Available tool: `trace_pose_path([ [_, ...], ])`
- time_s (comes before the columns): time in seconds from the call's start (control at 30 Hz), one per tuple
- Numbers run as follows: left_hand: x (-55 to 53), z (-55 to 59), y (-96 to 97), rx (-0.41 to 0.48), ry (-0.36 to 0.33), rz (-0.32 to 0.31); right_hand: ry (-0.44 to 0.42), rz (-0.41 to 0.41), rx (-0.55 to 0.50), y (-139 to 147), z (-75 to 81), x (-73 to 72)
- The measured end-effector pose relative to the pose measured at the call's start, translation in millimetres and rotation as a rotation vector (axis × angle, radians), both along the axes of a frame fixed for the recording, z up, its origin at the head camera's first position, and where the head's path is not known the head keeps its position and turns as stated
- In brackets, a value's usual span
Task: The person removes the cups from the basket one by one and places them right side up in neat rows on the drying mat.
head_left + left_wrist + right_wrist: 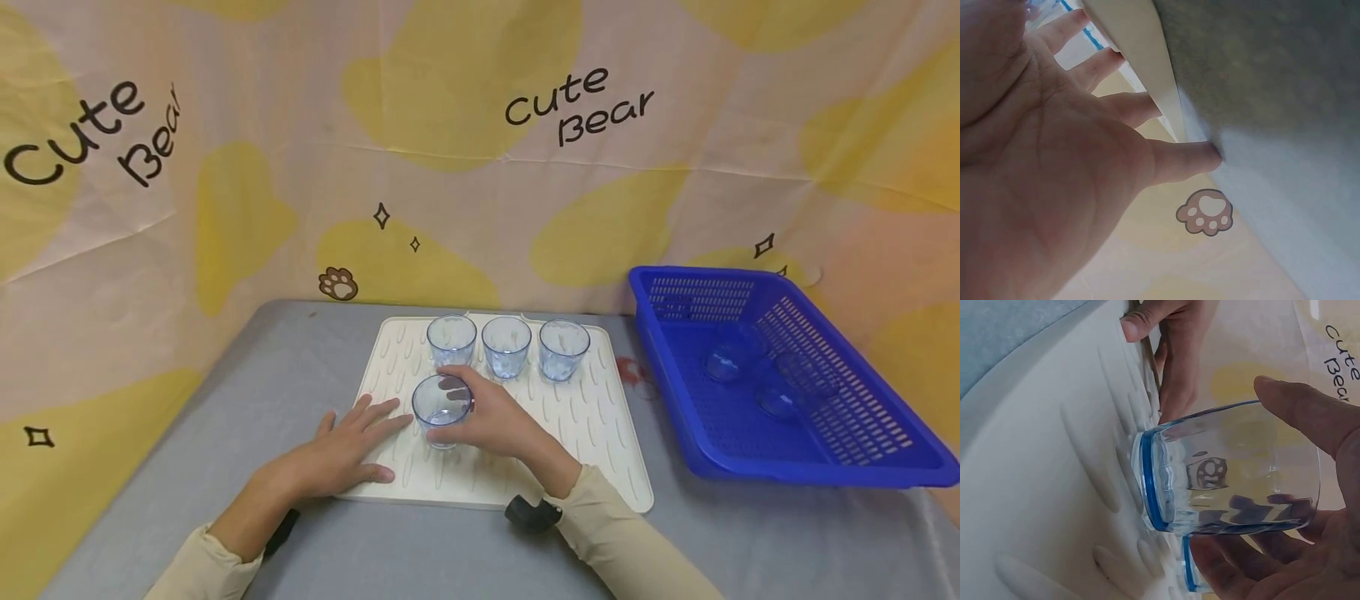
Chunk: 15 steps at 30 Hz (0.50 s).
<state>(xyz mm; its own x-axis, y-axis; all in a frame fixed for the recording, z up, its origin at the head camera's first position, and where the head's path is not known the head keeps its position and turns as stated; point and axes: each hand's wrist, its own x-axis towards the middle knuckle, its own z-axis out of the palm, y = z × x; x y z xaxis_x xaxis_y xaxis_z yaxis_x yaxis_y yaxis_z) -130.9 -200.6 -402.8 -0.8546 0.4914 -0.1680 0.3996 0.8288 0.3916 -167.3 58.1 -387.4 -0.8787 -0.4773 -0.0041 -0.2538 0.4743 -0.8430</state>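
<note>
A clear, blue-tinted drinking glass [441,408] stands upright over the white ridged drying mat [525,454]. My right hand [491,417] grips it by the sides, thumb on one side and fingers round the other. In the right wrist view the base of this glass [1172,481] is at the mat's surface; whether it touches, I cannot tell. My left hand [341,454] lies spread on the mat's left edge, fingertips close to the glass. Behind stand three similar glasses, left [452,342], middle [507,346] and right [563,348], in a row on the mat.
A blue plastic basket [693,454] is on the right side of the grey table [232,400], with clear glasses [726,358] lying inside. A patterned cloth backdrop [450,183] rises behind the table.
</note>
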Motion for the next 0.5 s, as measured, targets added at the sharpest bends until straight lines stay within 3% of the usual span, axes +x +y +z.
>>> trace_pose_path([
  [0.5, -0.8, 0.7, 0.6, -0.008, -0.027, 0.012, -0.018, -0.028, 0.025, 0.6, -2.2, 1.0],
])
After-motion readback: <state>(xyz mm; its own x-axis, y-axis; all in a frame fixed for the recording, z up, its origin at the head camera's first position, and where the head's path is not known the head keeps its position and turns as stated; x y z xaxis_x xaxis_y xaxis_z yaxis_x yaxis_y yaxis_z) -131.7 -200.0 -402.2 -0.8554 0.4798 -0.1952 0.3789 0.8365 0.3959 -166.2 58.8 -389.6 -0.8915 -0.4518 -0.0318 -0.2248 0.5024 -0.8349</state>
